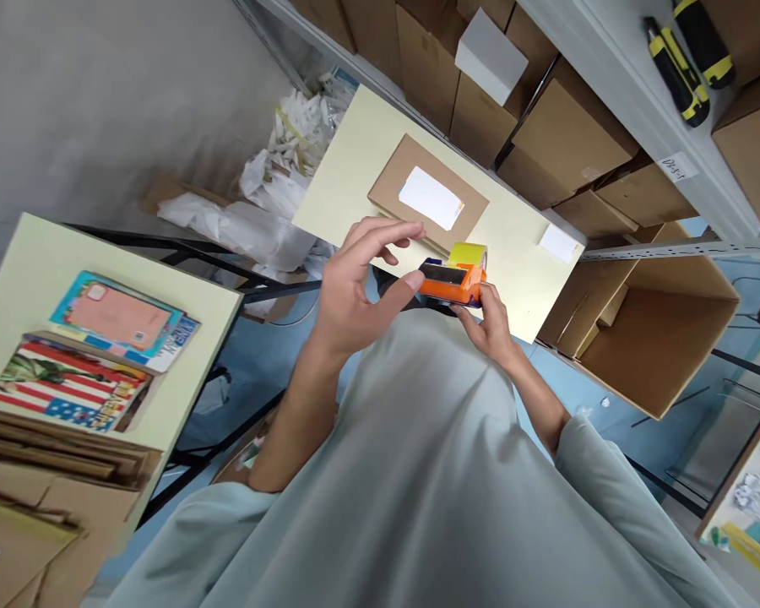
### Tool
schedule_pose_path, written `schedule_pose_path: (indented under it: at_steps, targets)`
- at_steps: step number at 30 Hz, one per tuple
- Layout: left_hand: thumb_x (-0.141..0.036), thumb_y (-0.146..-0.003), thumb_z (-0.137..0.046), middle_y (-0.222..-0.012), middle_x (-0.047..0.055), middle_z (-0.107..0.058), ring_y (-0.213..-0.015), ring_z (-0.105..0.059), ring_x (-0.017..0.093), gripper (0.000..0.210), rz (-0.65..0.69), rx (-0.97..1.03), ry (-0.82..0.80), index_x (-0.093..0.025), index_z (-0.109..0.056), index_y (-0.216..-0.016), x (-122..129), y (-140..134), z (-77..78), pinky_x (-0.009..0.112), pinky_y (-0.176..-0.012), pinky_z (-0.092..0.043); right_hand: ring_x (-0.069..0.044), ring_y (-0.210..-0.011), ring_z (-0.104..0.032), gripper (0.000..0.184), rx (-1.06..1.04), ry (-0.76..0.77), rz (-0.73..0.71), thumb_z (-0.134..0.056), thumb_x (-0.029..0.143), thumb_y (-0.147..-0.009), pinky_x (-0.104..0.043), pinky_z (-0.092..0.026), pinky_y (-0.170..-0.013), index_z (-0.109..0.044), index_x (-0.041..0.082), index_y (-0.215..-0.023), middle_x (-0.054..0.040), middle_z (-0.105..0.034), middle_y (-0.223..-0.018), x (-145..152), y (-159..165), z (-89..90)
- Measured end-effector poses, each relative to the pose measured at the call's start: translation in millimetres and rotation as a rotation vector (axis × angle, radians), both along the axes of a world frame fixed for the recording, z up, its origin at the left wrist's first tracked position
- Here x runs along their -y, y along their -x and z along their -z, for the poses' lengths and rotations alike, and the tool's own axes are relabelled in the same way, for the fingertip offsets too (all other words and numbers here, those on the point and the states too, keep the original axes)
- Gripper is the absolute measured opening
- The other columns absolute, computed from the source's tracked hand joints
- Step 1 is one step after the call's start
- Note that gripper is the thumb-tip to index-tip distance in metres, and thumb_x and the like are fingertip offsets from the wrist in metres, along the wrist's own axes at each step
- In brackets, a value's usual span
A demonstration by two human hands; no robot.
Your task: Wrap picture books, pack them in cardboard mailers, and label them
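Note:
My right hand [489, 325] grips an orange tape dispenser [457, 285] with a black top panel and a yellow-green tape roll [467, 255] on it. Held just in front of my body, the dispenser hangs over the table's near edge. My left hand [368, 283] is open, its fingers stretched out and apart from the thumb. The left thumb tip is at the dispenser's left end; whether it touches I cannot tell. Beyond both hands a flat brown cardboard box [386, 181] lies on the pale table [335, 181], with a white label [431, 198] on its top.
A white slip [558, 243] lies at the table's right end. Right of it stands an open carton [671, 325]. Shelves hold brown boxes [570, 127] and yellow-black cutters [677, 72]. On the left table are books [69, 380], a phone-shaped pink item [123, 314] and flattened cardboard [57, 507].

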State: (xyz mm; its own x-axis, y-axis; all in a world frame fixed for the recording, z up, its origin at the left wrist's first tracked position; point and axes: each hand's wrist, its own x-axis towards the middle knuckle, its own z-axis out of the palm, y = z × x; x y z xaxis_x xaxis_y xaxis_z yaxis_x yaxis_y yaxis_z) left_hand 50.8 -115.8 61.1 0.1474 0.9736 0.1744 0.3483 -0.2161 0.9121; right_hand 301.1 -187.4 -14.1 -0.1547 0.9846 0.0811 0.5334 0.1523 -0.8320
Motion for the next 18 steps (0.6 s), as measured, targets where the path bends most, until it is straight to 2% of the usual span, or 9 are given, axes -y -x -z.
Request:
schedule_pose_path:
  at_steps: [4, 8, 13, 18]
  targets:
    - [-0.051, -0.110, -0.065, -0.127, 0.011, -0.081, -0.122, -0.075, 0.031, 0.038, 0.049, -0.066, -0.049, -0.031, -0.082, -0.137, 5.6, 0.1, -8.4, 0.046, -0.095, -0.069, -0.034, -0.115, -0.076, 0.027, 0.118, -0.123, -0.064, -0.068, 0.044, -0.114, -0.054, -0.067, -0.104, -0.070, 0.025, -0.133, -0.0145, -0.081, -0.118, -0.4, -8.2, -1.6]
    - [-0.041, -0.111, -0.067, -0.119, 0.006, -0.084, -0.113, -0.078, 0.028, 0.025, 0.054, -0.095, -0.180, -0.035, -0.084, -0.128, 12.4, -1.5, -11.3, 0.049, -0.102, -0.068, -0.035, -0.115, -0.076, 0.029, 0.210, -0.190, -0.050, -0.064, 0.043, -0.114, -0.057, -0.068, -0.103, -0.070, 0.025, -0.136, -0.0151, -0.081, -0.117, 0.2, -15.3, -0.1]
    - [-0.026, -0.110, -0.069, -0.117, 0.001, -0.087, -0.101, -0.080, 0.025, 0.022, 0.075, -0.129, -0.348, -0.038, -0.082, -0.123, 14.3, -0.4, -18.8, 0.047, -0.095, -0.067, -0.037, -0.117, -0.075, 0.033, 0.257, -0.235, -0.056, -0.062, 0.046, -0.115, -0.062, -0.068, -0.105, -0.072, 0.025, -0.138, -0.0160, -0.081, -0.116, 0.6, -21.8, 2.1]
    - [-0.029, -0.110, -0.065, -0.124, 0.000, -0.087, -0.108, -0.081, 0.026, 0.027, 0.116, -0.154, -0.272, -0.042, -0.082, -0.128, 15.1, 2.1, -18.7, 0.048, -0.102, -0.067, -0.038, -0.118, -0.075, 0.035, 0.250, -0.222, -0.083, -0.066, 0.048, -0.114, -0.064, -0.066, -0.110, -0.073, 0.025, -0.140, -0.0165, -0.081, -0.118, 1.2, -25.1, 0.2]
